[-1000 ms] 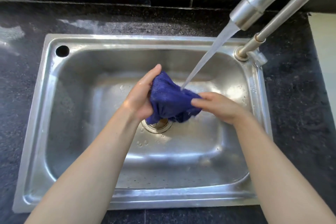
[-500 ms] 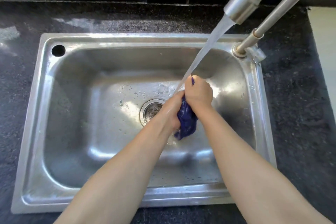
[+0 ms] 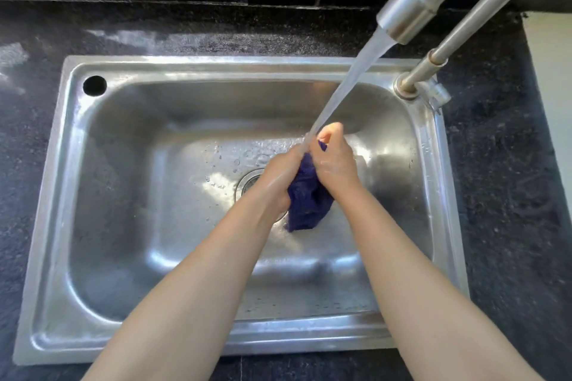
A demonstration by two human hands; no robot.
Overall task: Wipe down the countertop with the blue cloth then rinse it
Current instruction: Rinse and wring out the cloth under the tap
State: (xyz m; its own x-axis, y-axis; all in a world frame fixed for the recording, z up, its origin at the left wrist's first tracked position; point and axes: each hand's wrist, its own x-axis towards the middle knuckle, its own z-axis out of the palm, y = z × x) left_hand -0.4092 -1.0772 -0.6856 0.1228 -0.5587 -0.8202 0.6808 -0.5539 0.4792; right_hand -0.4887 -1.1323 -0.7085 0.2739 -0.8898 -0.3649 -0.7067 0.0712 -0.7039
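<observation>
Over the basin, toward 2 o'clock from the drain: blue cloth, bunched into a wet wad between both hands.
Cloth axis: long, running from about 1 o'clock at the top to 7 o'clock at the bottom; lower end hanging free below the hands, pointing down at the basin floor.
Cloth top: a small blue tip showing at 12 o'clock of the wad, just under the right thumb.
Left hand: pressed against the cloth from 9 o'clock, curled round it and gripping; fingers hidden behind the wad.
Right hand: clamped on the cloth from 3 o'clock, fingers wrapped round the upper part, thumb raised at the top.
Water stream: falling from the spout at 1 o'clock, striking where the two hands meet at the cloth's top.
Faucet spout: entering from the upper right corner, cut off by the frame edge; base pipe set on the sink rim at 2 o'clock.
Sink: steel, wet, droplets scattered near the drain.
Drain: half covered by the left wrist.
Hard to make out: middle of the cloth, hidden between the palms; folds inside the wad unreadable.
Countertop: dark speckled stone all round the sink, wet sheen at 11 o'clock.
Cut off: both forearms at the bottom edge.
</observation>
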